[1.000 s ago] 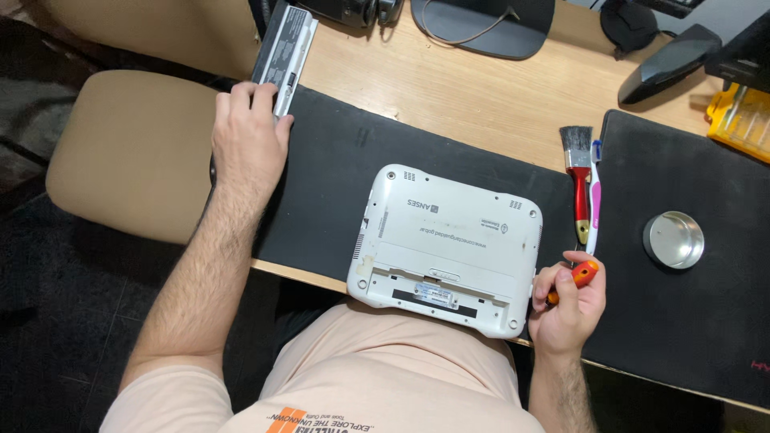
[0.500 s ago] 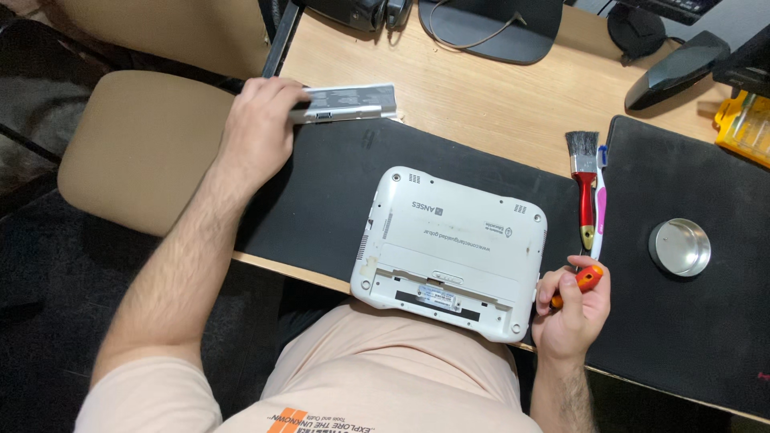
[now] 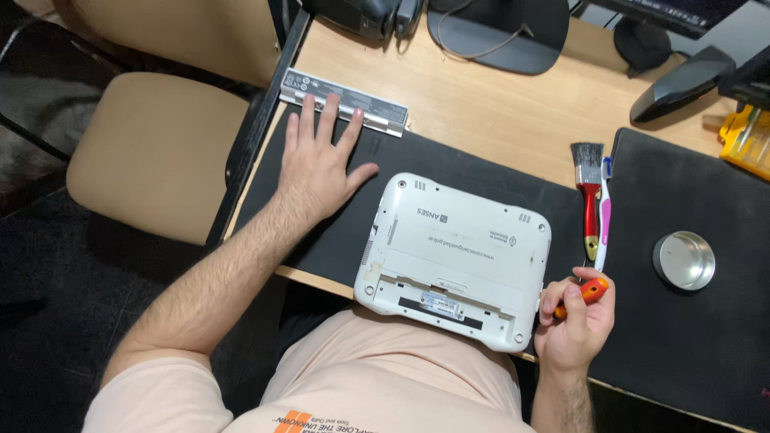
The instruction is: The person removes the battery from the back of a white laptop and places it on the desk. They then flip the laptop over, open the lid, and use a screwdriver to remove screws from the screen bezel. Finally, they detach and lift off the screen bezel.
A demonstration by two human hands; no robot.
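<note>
Laptop (image 3: 453, 258) is lying upside down at the near edge. Right hand (image 3: 573, 321) is gripping a screwdriver (image 3: 584, 295) just right of it. Farther left, left hand (image 3: 319, 164) is lying spread, fingertips touching the battery (image 3: 343, 101) at the far mat (image 3: 321, 232) edge.

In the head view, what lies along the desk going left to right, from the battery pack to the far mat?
Battery pack under the left hand → white upturned laptop → right hand gripping an orange-handled screwdriver → red-handled paintbrush → round metal dish.
</note>
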